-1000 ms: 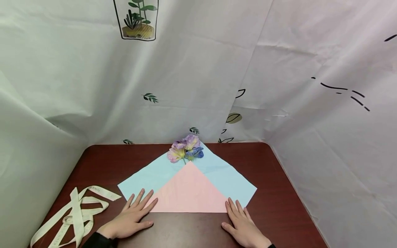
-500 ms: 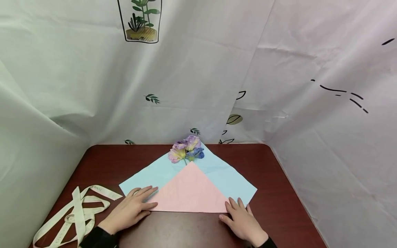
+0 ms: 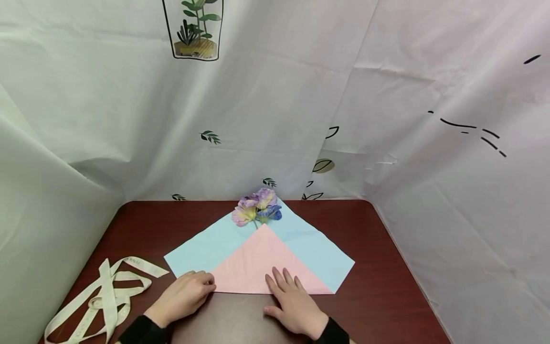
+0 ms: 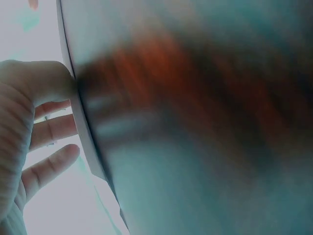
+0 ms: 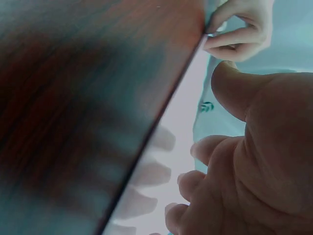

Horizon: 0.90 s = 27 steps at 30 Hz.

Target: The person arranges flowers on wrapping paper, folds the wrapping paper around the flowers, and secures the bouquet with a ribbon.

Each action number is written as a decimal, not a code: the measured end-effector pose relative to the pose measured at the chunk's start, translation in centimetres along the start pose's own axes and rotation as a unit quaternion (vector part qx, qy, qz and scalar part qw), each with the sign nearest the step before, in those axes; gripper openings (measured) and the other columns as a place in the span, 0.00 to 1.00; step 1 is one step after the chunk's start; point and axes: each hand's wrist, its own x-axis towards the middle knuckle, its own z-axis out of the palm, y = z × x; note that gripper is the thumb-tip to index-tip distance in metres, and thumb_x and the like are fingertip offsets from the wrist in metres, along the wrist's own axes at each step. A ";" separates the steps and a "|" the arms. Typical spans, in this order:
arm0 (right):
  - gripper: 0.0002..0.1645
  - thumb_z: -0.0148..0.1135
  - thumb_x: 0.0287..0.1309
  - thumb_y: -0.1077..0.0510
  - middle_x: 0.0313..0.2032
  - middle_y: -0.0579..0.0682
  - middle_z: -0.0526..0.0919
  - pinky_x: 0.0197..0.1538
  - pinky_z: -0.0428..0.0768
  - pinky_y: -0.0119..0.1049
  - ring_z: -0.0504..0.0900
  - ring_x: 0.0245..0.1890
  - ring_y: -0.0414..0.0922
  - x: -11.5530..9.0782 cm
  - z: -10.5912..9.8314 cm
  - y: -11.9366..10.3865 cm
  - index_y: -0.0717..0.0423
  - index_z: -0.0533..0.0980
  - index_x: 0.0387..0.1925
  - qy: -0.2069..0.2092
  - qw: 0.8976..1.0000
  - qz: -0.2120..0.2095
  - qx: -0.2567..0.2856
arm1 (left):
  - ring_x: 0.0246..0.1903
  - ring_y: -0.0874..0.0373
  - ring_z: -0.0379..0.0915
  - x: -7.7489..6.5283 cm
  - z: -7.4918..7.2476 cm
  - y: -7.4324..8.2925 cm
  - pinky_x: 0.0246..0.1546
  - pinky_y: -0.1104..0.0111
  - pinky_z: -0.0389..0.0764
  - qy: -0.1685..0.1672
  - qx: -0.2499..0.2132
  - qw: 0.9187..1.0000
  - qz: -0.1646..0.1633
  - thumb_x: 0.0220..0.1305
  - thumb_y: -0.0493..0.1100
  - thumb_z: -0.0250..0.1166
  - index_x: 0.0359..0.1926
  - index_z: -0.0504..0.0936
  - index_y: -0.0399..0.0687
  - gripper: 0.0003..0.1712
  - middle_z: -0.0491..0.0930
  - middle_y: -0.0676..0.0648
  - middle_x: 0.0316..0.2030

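Observation:
Light-blue wrapping paper [image 3: 206, 248] lies on the table with a pink triangular flap [image 3: 258, 265] over its near half. Purple, pink-yellow and blue flowers [image 3: 258, 205] poke out above the flap's tip, while their lower stems are hidden. At the flap's left corner my left hand [image 3: 185, 292] pinches the paper between thumb and curled fingers; the right wrist view shows this left hand [image 5: 244, 30] at the paper's edge too. My right hand [image 3: 294, 303] rests with spread fingers on the flap's near edge, right of the middle, its thumb [image 5: 230, 90] just off the edge.
A loosely looped cream ribbon [image 3: 109, 301] with printed lettering lies left of my left hand. The dark red-brown table [image 3: 386, 296] has white printed cloth [image 3: 258, 95] behind it and at both sides.
My right hand has slid left along the near edge from the flap's right corner. My left hand has gone from spread flat to pinching the left corner.

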 end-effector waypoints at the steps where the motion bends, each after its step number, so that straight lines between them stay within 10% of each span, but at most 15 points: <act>1: 0.46 0.53 0.77 0.31 0.85 0.54 0.52 0.78 0.54 0.66 0.49 0.84 0.60 0.2 0.2 0.0 0.45 0.57 0.86 -0.002 1.000 0.000 0.000 | 0.30 0.65 0.72 0.1 0.0 0.0 0.28 0.68 0.73 -0.004 -0.001 1.000 -0.002 0.56 0.34 0.80 0.33 0.88 0.55 0.11 0.77 0.59 0.33; 14: 0.42 0.48 0.82 0.34 0.86 0.55 0.48 0.78 0.50 0.69 0.46 0.84 0.63 1.3 0.6 2.4 0.44 0.56 0.86 -0.029 0.998 -0.034 0.045 | 0.28 0.61 0.72 0.4 -0.2 0.8 0.32 0.64 0.73 0.052 0.028 0.998 0.020 0.53 0.37 0.75 0.26 0.80 0.57 0.12 0.74 0.59 0.27; 22: 0.37 0.49 0.82 0.36 0.84 0.54 0.54 0.78 0.52 0.68 0.49 0.83 0.62 1.6 0.6 3.1 0.44 0.62 0.83 -0.010 0.997 -0.036 0.061 | 0.35 0.54 0.74 2.1 -0.6 1.4 0.49 0.51 0.78 0.096 0.059 0.990 0.083 0.81 0.39 0.40 0.28 0.78 0.52 0.25 0.76 0.55 0.26; 27: 0.38 0.52 0.80 0.33 0.82 0.55 0.61 0.77 0.56 0.67 0.55 0.82 0.62 2.0 0.9 2.3 0.43 0.67 0.80 0.028 0.998 -0.017 0.046 | 0.46 0.50 0.79 3.4 -1.1 1.6 0.61 0.43 0.75 0.090 0.083 0.988 0.095 0.87 0.41 0.35 0.30 0.79 0.51 0.30 0.80 0.52 0.30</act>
